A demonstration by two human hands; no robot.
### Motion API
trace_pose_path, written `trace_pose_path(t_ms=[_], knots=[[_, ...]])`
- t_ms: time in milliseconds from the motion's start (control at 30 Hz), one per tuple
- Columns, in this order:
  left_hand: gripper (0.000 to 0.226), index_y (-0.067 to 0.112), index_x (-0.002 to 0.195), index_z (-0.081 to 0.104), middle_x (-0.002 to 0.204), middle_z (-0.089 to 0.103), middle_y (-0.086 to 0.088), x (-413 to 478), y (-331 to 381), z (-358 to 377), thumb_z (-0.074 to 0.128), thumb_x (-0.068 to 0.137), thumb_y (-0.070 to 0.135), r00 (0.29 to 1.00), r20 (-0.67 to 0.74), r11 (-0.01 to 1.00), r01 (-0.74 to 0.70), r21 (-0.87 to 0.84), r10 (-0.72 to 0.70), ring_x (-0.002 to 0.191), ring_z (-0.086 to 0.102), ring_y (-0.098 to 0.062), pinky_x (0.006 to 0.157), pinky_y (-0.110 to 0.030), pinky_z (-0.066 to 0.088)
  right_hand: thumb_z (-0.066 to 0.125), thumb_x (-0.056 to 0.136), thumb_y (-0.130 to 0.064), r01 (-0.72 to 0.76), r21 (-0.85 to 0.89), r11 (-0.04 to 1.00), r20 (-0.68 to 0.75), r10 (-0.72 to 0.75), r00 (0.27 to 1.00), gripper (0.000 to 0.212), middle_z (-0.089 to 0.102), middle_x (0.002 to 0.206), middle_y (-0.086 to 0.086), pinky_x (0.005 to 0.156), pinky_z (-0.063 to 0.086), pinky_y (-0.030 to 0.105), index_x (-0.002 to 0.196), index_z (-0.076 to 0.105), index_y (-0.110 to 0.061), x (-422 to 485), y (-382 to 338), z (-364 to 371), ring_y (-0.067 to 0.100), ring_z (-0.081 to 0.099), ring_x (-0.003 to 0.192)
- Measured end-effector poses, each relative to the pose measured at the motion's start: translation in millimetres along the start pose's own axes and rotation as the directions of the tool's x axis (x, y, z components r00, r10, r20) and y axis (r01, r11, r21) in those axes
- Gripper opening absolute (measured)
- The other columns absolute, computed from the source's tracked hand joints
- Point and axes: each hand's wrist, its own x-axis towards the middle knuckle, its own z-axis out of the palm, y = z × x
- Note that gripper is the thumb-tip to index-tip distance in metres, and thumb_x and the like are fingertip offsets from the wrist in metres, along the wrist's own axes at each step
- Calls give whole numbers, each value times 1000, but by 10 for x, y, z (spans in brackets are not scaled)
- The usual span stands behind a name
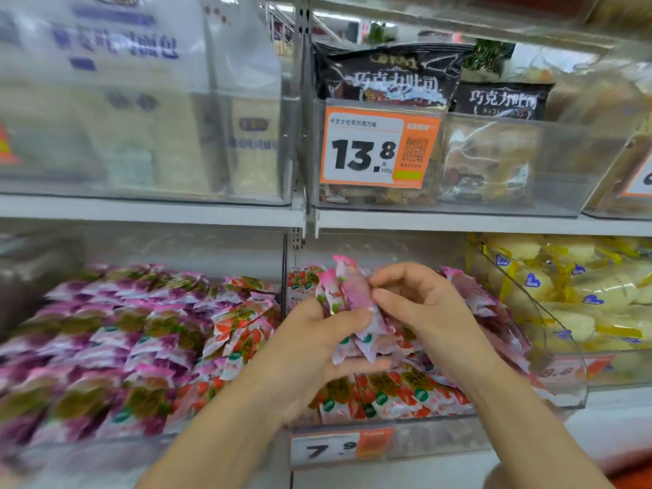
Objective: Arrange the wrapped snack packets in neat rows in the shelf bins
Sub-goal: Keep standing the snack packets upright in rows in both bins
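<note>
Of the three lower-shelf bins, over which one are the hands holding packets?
The middle bin, with the 7.9 price tag: the left hand and right hand hold pink packets above it. Its neighbours hold mostly purple packets and yellow packets.

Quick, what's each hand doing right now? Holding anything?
Left hand: grips a bundle of pink snack packets.
Right hand: pinches the same bundle from the other side.

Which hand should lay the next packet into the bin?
Right, probably: the right hand pinches one packet above the bin, while the left hand is full, holding the bundle.
</note>
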Motion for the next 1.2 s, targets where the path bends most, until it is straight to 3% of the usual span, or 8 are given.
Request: trace_pose_path(t_ms=[100, 200, 400, 633, 733, 867, 1067, 1200], knots=[[31, 14, 115, 61, 107, 71, -12, -209, 155, -226, 57, 87, 2, 999, 45, 991, -31, 131, 25, 97, 69, -29, 77, -47, 57, 63, 86, -14, -106, 51, 993, 117, 100, 988, 21, 67, 77, -8, 58, 44, 16, 106, 65, -17, 15, -140, 208, 4, 59, 65], [36, 21, 113, 62, 104, 73, -8, -394, 277, -465, 62, 81, 3, 998, 28, 980, -60, 189, 56, 93, 70, -27, 74, -43, 59, 61, 87, -20, -78, -35, 996, 263, 85, 961, 9, 58, 58, -15, 53, 38, 15, 84, 69, -21, 26, -313, 517, -2, 50, 51], [24, 16, 99, 68, 87, 75, -5, -598, 414, -988, 69, 76, 6, 975, -183, 959, -71, 273, 125, 80, 72, -19, 62, -36, 59, 66, 85, -16, -123, -12, 992, 295, 121, 948, 6, 71, 77, -12, 65, 49, 15, 85, 70, -22, 217, -349, 1196, 0, 65, 72], [20, 7, 98, 69, 94, 74, -10, -619, 459, -1457, 71, 78, 11, 914, -379, 965, -49, 256, 147, 81, 72, -20, 62, -35, 59, 68, 83, -11, -408, -7, 913, 348, 385, 855, 8, 68, 84, -2, 88, 49, 37, 85, 67, -19, 477, -272, 1738, 16, 62, 85], [18, 2, 98, 67, 99, 72, -13, -625, 506, -1634, 67, 83, 12, 880, -444, 970, -68, 234, 169, 85, 71, -20, 63, -36, 60, 68, 83, -9, -456, 73, 887, 266, 424, 866, 7, 68, 87, 3, 74, 52, 32, 87, 67, -15, 539, -213, 1870, 15, 62, 80], [14, -3, 102, 57, 99, 68, -17, -658, 625, -1874, 55, 93, 8, 791, -580, 981, -146, 127, 193, 85, 71, -25, 58, -35, 60, 67, 83, -8, -263, -6, 965, -79, 262, 962, 9, 64, 82, 4, 73, 49, 32, 82, 62, -15, 694, -116, 1874, 18, 61, 76], [39, -2, 129, 40, 112, 62, -22, -679, 628, -1925, 52, 92, -2, 800, -589, 991, -136, 5, 112, 85, 71, -26, 61, -41, 59, 60, 81, 1, -209, -250, 945, -65, 199, 978, 9, 59, 84, 20, 65, 40, 26, 88, 55, 3, 744, 68, 2031, 30, 58, 77], [57, 4, 142, 25, 103, 69, -15, -637, 581, -1865, 53, 91, -1, 806, -578, 991, -127, 41, 127, 87, 71, -24, 75, -43, 57, 66, 81, -10, -275, -153, 949, -114, 260, 959, 25, 65, 97, 16, 82, 54, 47, 103, 57, -4, 709, 117, 2021, 30, 63, 90]])
